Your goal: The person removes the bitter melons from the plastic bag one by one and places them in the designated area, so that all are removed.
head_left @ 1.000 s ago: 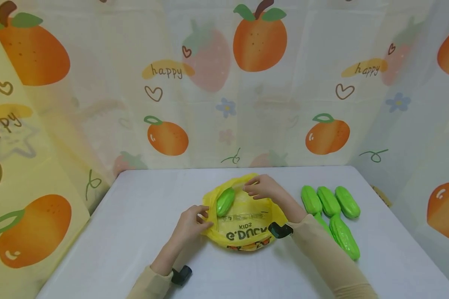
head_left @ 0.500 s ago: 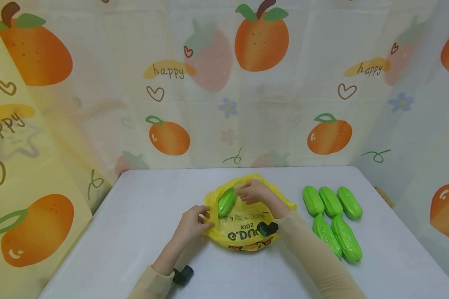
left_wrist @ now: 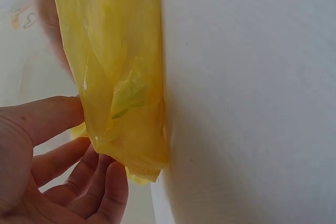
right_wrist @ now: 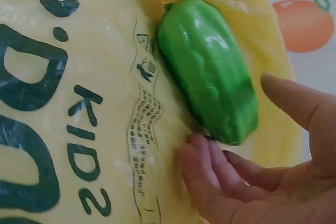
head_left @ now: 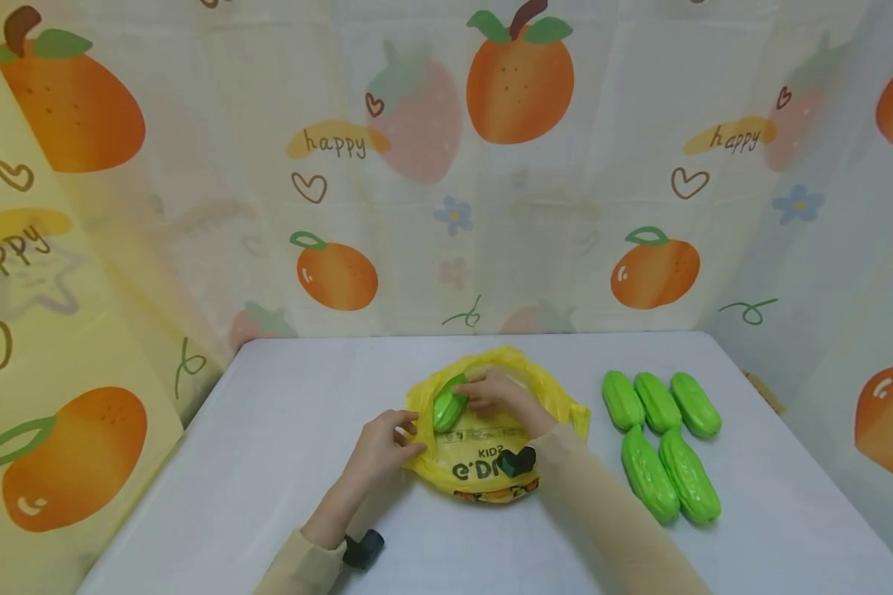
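A yellow plastic bag (head_left: 433,473) with dark lettering lies with its mouth spread on the white table (head_left: 298,397). Inside it, toward the left, is a glossy green vegetable (right_wrist: 210,72), lumpy and cucumber-shaped, with a small stem nub. My left hand (head_left: 381,442) holds the bag's left edge, its rim between thumb and fingers (left_wrist: 68,169) in the left wrist view. My right hand (head_left: 494,392) reaches into the bag beside the vegetable. In the right wrist view its fingers (right_wrist: 202,171) are at the vegetable's near end, and the thumb stands apart from it.
Several similar green vegetables (head_left: 688,475) lie in two rows on the table, right of the bag. A fruit-printed cloth (head_left: 521,240) hangs behind the table and at both sides. Black wrist cameras (head_left: 365,549) sit on the wrists.
My right hand has moved left and slightly down inside the bag, from its far right side to the vegetable. The left hand keeps its place at the bag's edge.
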Demonstrator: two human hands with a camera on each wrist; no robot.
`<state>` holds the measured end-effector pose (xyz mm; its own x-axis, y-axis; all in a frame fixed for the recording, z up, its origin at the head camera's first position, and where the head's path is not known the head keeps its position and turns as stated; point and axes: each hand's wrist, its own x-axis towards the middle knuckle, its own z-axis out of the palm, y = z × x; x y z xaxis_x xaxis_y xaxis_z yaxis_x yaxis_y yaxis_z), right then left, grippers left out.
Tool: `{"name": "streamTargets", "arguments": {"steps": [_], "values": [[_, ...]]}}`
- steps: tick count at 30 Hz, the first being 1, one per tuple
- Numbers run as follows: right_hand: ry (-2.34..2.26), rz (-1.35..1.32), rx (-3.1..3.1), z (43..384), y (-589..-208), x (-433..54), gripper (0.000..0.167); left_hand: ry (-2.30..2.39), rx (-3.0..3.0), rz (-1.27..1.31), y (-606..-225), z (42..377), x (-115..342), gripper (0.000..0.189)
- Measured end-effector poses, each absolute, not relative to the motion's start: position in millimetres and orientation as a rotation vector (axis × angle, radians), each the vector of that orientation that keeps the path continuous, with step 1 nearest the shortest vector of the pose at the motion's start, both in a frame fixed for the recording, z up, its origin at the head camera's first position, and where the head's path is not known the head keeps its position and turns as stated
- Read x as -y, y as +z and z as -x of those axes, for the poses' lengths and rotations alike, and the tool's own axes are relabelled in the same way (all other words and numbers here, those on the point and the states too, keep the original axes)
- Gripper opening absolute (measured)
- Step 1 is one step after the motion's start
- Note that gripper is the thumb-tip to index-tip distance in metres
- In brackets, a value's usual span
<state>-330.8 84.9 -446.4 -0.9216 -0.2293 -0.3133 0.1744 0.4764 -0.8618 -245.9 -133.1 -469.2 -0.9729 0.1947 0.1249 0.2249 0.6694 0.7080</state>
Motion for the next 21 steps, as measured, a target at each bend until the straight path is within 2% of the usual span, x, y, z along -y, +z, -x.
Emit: {"name": "streamTargets", "arguments": {"steps": [16,21], "values": [[-1.412,-0.089,-2.475,325.8,-459.3,-72.4,0.037,-1.223,2.817,0.351,-469.3,244.3,133.6,0.046],[-1.429,-0.099,-2.437,327.9,-461.2,-73.1,0.034,-1.225,2.820,0.350,-470.0,244.5,134.4,0.046]]}}
